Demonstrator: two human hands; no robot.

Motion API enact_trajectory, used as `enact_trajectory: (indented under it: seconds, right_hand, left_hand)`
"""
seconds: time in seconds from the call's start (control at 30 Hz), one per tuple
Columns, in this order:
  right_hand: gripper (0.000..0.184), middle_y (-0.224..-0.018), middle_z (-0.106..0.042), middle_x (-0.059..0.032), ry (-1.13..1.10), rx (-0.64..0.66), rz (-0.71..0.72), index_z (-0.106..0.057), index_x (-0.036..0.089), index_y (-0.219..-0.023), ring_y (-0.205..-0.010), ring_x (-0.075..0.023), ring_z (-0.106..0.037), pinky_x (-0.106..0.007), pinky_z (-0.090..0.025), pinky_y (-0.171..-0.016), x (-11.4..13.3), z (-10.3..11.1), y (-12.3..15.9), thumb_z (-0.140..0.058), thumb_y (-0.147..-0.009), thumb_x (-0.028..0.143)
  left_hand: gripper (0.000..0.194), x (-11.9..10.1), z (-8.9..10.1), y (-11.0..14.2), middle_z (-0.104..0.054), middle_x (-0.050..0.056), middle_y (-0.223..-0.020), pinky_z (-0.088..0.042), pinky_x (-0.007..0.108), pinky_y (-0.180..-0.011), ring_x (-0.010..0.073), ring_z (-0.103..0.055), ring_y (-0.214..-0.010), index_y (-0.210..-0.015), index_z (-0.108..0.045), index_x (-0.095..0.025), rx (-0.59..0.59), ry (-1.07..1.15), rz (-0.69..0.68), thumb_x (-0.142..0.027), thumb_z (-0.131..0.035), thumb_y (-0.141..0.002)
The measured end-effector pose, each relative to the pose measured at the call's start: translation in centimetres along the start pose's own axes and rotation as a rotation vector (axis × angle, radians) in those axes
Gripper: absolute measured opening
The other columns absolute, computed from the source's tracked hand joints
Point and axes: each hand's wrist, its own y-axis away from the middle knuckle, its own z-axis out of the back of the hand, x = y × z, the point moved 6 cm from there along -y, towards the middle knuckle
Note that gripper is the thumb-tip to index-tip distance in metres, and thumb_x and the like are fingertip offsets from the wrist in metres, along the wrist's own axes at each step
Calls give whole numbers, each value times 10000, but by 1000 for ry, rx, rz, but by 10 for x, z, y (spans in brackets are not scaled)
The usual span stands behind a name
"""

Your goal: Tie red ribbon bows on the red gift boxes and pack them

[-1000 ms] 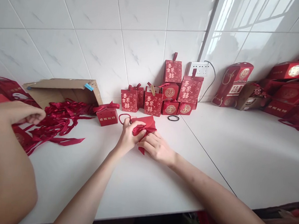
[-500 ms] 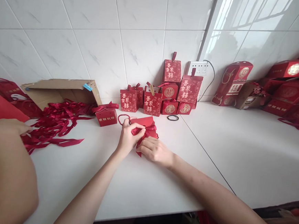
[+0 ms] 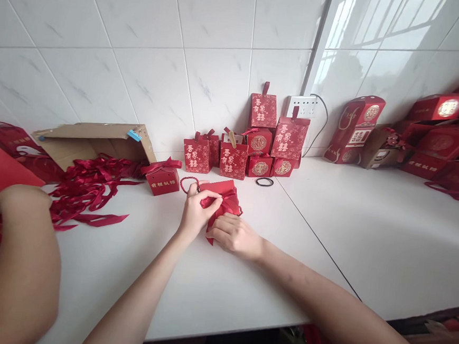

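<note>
A small red gift box (image 3: 225, 189) lies on the white counter (image 3: 221, 282) in front of me, with a dark red ribbon (image 3: 227, 204) bunched on its near side. My left hand (image 3: 195, 209) pinches a loop of that ribbon between thumb and fingers. Just to its right, my right hand (image 3: 235, 236) is closed on the ribbon's lower end and presses against the box. A red cord handle (image 3: 187, 180) pokes out behind my left hand.
Another person's arm (image 3: 16, 261) reaches in at the far left over red paper. A heap of loose ribbons (image 3: 88, 190) spills from a cardboard box (image 3: 92, 140). A tied red box (image 3: 164, 178), stacked red boxes (image 3: 255, 142), a black hair tie (image 3: 265, 181) and more red bags (image 3: 434, 140) line the wall.
My right hand has drawn slightly toward me along the ribbon. The other person's hand has moved left and down from the ribbon heap to the red paper.
</note>
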Motion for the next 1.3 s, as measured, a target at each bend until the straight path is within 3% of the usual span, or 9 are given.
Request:
enact_trajectory:
  seconds: [0.13, 0.23, 0.33, 0.4, 0.53, 0.77, 0.97, 1.17, 1.3]
  right_hand:
    - [189, -688, -592, -48, -141, -7, -77, -531, 178, -758, -648, -147, -549, -264, -433, -624, -6, 8, -1, -447, -904, 264]
    - [300, -619, -574, -24, -227, 34, -461, -511, 188, -670, -546, -129, -518, -246, -407, -552, -34, 22, 1, -466, -872, 406]
    - [457, -522, -560, -15, -245, 243, -902, -484, 187, -525, -456, -114, -488, -249, -384, -528, -61, 30, 13, -415, -879, 469]
    - [535, -492, -572, -23, -328, 408, -1020, -487, 183, -462, -445, -117, -511, -255, -403, -542, -66, 30, 20, -418, -854, 540]
    - [499, -470, -589, -27, -498, 608, -1067, -542, 170, -492, -414, -119, -536, -250, -435, -499, -64, 17, 30, -477, -814, 547]
    - [213, -779, -668, -47, -925, 551, -1071, -602, 157, -706, -529, -108, -615, -178, -454, -381, -58, -2, 34, -487, -812, 301]
    - [368, -720, -653, -47, -1086, 695, -1051, -593, 139, -720, -480, -92, -578, -173, -436, -343, -44, -10, 34, -525, -817, 487]
    - [381, -629, -582, 16, -1370, 320, -1128, -478, 158, -672, -454, -76, -563, -156, -416, -306, -21, -36, 18, -548, -813, 505]
    - [339, -571, -561, 33, -1342, 283, -1114, -468, 158, -626, -402, -55, -519, -141, -389, -286, -13, -46, 16, -540, -843, 408]
  left_hand:
    - [72, 2, 1, -2, -527, 55, -965, -411, 358, -981, 221, -514, -1081, -728, -672, -221, 10, 8, 6, -256, -612, -747]
    - [71, 4, 1, -2, -522, 59, -978, -406, 358, -983, 220, -514, -1081, -755, -665, -214, 34, 20, 23, -268, -620, -746]
    - [70, 4, 1, -1, -516, 57, -993, -410, 352, -971, 217, -514, -1074, -776, -656, -216, 52, 19, 27, -264, -609, -756]
    - [66, 2, 2, 0, -513, 52, -992, -402, 352, -975, 214, -507, -1079, -782, -654, -223, 53, 13, 18, -250, -596, -765]
    - [71, 3, 3, -1, -516, 40, -921, -417, 347, -948, 206, -528, -1015, -795, -655, -226, 63, -4, 28, -242, -591, -770]
    - [112, 7, 2, -2, -511, 39, -934, -415, 363, -954, 201, -539, -978, -843, -686, -249, 70, -5, 36, -256, -598, -774]
    - [98, 8, 3, -3, -490, 40, -933, -407, 366, -962, 198, -540, -986, -825, -681, -231, 56, 5, 46, -256, -601, -773]
    - [73, 4, 3, -1, -481, 31, -877, -428, 353, -930, 191, -543, -928, -791, -676, -223, 34, -22, 46, -214, -626, -739]
    - [61, 3, 2, 1, -477, 35, -889, -428, 337, -924, 172, -543, -872, -771, -682, -205, 30, -40, 58, -220, -629, -744]
